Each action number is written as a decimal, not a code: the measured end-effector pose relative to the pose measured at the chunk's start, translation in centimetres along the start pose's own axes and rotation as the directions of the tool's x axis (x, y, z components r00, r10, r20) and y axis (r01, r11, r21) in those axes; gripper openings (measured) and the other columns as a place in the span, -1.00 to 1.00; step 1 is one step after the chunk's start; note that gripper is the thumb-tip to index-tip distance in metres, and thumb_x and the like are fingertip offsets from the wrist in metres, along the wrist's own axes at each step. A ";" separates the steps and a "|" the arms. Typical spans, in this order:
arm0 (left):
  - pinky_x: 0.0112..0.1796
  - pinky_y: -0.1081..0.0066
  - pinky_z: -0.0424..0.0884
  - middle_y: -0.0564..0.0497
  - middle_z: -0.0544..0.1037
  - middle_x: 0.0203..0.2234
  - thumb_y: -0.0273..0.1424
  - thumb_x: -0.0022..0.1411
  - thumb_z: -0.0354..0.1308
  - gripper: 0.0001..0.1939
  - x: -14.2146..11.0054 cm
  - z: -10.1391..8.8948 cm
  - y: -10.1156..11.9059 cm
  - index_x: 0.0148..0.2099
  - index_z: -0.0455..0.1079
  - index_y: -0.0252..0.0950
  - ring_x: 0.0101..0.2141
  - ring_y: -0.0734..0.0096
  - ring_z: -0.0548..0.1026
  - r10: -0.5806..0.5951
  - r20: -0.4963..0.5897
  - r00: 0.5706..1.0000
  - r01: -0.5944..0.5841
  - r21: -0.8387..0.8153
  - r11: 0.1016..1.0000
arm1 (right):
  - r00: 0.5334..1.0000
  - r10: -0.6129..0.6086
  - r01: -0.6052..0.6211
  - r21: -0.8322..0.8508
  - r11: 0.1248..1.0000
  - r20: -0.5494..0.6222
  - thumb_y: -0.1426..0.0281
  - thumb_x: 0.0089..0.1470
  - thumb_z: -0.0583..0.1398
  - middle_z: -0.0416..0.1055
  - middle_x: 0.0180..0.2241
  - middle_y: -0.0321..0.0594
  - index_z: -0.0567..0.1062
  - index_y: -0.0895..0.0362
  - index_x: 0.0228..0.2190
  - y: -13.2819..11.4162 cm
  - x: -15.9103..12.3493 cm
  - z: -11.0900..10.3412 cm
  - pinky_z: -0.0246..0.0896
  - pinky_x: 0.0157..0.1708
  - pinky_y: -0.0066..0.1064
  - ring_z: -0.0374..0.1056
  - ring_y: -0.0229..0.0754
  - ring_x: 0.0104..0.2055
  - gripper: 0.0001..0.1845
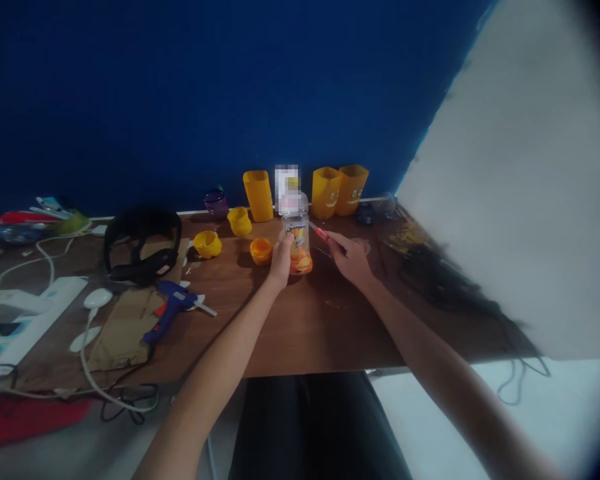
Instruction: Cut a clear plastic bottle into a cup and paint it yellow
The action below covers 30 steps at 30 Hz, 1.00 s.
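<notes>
Two hands at a clear bottle [299,233], wooden table [300,333].
The left hand [281,258] grips the upright bottle; the right hand [351,260], between 3 and 4 o'clock from it, holds a red tool [321,233] with its tip near the bottle's side, contact unclear. An orange pot [261,251] sits just beside the left hand, near 9 o'clock, two small yellow pots [207,245] beyond. One tall yellow cup [259,197] stands between 10 and 11, two matching cups [325,195] between 1 and 2. At 8 lies a blue glue gun [169,310].
</notes>
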<state>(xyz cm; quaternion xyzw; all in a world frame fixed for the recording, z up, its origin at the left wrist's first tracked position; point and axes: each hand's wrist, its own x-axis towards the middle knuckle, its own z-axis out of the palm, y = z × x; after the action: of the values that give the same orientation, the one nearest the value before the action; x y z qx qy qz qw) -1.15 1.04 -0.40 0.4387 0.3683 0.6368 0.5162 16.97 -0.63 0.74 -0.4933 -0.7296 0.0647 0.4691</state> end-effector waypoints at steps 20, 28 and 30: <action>0.06 0.30 0.38 -0.05 0.59 -0.04 -0.07 0.20 0.22 -0.52 -0.3 -0.1 0.2 0.09 0.43 -0.20 0.00 0.27 0.53 0.080 -0.031 0.996 -0.079 0.043 0.996 | 0.999 0.008 -0.009 0.016 1.000 0.046 0.27 0.25 0.03 0.53 -0.49 -0.21 0.58 0.15 -0.04 -0.4 0.0 -0.4 0.22 -0.45 -0.46 0.36 -0.26 -0.54 -0.57; 0.00 0.31 0.41 -0.07 0.61 -0.10 -0.03 0.18 0.22 -0.50 0.0 -0.2 -0.2 0.05 0.44 -0.24 -0.05 0.27 0.55 0.061 -0.051 0.997 -0.059 0.041 0.997 | 0.999 -0.031 0.032 -0.030 0.999 0.037 0.29 0.26 0.04 0.51 -0.51 -0.24 0.56 0.12 0.00 -0.1 -0.3 -0.1 0.13 -0.50 -0.46 0.28 -0.29 -0.59 -0.58; -0.02 0.32 0.43 -0.07 0.62 -0.14 -0.02 0.17 0.23 -0.48 -0.1 -0.2 -0.2 0.05 0.45 -0.25 -0.09 0.26 0.56 0.047 -0.060 0.997 -0.044 0.058 0.997 | 0.999 -0.042 0.043 -0.040 0.998 0.023 0.30 0.26 0.04 0.55 -0.45 -0.21 0.57 0.12 0.00 -0.1 -0.3 -0.1 0.14 -0.49 -0.46 0.29 -0.29 -0.58 -0.58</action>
<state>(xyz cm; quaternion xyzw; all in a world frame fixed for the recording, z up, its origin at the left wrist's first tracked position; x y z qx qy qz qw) -1.24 1.02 -0.62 0.4416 0.3919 0.6508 0.4773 16.98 -0.95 0.61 -0.4863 -0.7461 0.0454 0.4525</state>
